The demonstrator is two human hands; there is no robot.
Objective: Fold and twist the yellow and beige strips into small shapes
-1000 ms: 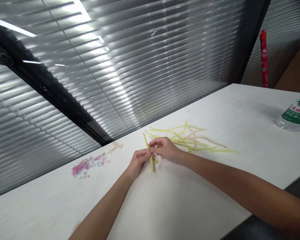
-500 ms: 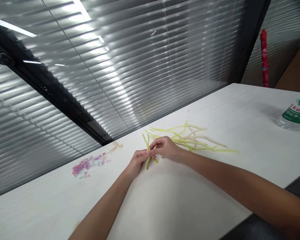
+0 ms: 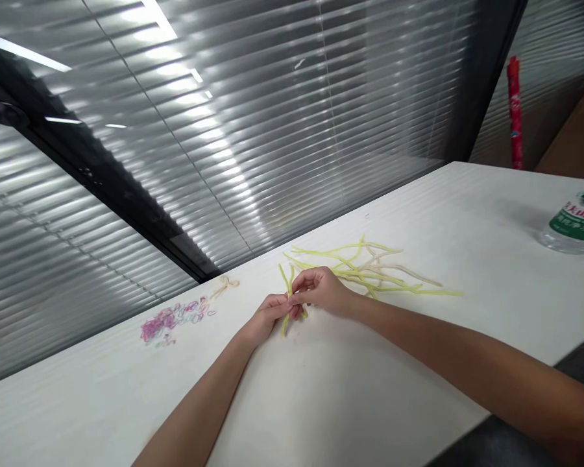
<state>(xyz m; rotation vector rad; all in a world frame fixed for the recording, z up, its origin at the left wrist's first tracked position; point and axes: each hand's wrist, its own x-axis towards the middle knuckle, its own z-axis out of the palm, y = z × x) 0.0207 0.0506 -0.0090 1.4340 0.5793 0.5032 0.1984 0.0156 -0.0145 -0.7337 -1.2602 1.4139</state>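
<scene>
My left hand (image 3: 267,318) is closed on yellow-green pipe cleaners (image 3: 284,275), pinching them near their middle. Their upper ends spread in a V above the fingers, and the lower ends poke out below. Against it, my right hand (image 3: 321,289) is closed too, thumb and fingertips pressed on the same crossing point. The fingers cover the spot where the strands meet. Just beyond the right hand lies a loose spread of yellow-green and beige pipe cleaners (image 3: 394,281) on the white table (image 3: 360,383).
Left of my hands lie a beige bow-shaped pipe cleaner (image 3: 225,285) and a heap of small coloured loops (image 3: 168,321), perhaps rubber bands. A water bottle (image 3: 577,220) stands at the right. Behind the table edge are a window with blinds (image 3: 282,130) and a red rolled-looking object (image 3: 514,113).
The held pipe cleaners have tilted and shifted slightly, their lower end now a bit further down. My right fingers have curled in closer to the left ones.
</scene>
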